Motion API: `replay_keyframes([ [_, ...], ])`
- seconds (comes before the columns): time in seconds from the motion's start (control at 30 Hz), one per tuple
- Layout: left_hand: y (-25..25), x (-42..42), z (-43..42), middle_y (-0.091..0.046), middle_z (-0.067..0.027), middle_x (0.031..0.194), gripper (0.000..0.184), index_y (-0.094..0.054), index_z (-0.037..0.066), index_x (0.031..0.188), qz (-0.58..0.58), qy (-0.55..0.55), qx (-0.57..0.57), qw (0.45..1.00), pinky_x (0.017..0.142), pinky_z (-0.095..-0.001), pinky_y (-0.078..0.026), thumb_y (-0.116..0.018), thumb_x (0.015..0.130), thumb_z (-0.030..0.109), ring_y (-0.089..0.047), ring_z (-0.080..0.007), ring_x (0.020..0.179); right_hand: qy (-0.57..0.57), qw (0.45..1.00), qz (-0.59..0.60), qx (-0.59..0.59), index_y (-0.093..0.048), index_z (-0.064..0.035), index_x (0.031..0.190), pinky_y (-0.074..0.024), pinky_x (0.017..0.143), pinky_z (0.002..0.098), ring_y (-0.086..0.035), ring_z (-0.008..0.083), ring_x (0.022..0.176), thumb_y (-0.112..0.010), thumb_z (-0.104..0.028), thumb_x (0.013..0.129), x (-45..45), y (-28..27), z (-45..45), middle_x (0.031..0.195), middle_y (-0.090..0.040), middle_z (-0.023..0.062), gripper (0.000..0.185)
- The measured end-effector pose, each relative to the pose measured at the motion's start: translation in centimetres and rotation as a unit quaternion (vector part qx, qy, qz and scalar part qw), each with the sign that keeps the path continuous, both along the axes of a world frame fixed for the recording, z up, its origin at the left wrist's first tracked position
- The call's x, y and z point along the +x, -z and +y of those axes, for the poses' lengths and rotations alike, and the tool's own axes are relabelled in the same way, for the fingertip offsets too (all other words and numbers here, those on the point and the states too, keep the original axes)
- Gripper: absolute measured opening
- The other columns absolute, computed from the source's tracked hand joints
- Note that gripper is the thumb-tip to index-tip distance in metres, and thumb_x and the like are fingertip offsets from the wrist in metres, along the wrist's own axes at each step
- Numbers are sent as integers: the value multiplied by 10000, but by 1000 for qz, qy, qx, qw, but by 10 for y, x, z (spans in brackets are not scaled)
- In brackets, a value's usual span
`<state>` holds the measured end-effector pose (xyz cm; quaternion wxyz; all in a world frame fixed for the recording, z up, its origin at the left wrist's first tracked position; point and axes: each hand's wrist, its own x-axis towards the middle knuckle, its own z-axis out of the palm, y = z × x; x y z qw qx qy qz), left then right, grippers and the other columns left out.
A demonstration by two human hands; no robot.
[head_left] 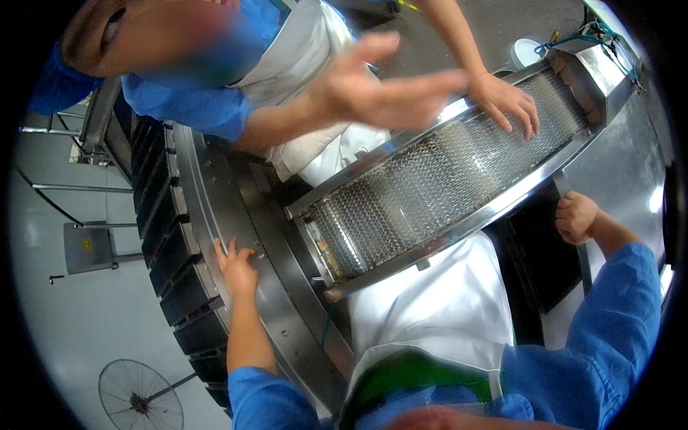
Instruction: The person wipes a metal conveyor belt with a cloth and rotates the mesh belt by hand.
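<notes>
My left hand rests on the steel side rail of a machine, its fingers spread and nothing held. On the other side, my right hand is closed in a fist over the edge of a metal panel. Between my hands runs a wire-mesh conveyor belt in a steel frame, close to my white apron. No product shows on the mesh. A co-worker opposite lays one hand on the belt. The co-worker's other hand is raised above it, blurred by motion.
Dark slats line the machine's curved left side. A steel housing with tangled green cord stands at the belt's far end, near a white bucket. A fan and a grey electrical box are at the left.
</notes>
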<state>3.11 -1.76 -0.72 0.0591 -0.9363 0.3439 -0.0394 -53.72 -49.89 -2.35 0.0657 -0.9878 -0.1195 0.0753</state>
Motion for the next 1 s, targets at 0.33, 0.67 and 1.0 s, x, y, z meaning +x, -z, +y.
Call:
replay_keyframes([
  [0.33,-4,-1,-1,-520,-91,1351,247,-705,109,826,-5,21,-8,1000,1150,-484,-249,-594,715,-81,-247,-369,1403,-5,1000,-9,-14,-494,-166,537,-395,599,364,-512,209,652,-636,-235,521,6,-6,2,616,-505,-16,158],
  [0.67,-3,-2,-1,-513,-90,1355,275,-710,105,834,9,12,-6,1000,1145,-478,-259,-603,679,-95,-246,-379,1402,-2,1000,2,-17,-491,-155,536,-401,602,370,-514,218,655,-631,-230,526,-1,1,2,614,-506,-9,160],
  [1.0,-1,-2,0,-530,-97,1335,232,-703,108,806,-7,23,-14,1000,1132,-460,-285,-587,724,-76,-257,-389,1396,6,1000,-3,2,-493,-155,535,-404,604,368,-521,214,666,-632,-223,537,6,-7,4,616,-509,-11,155],
])
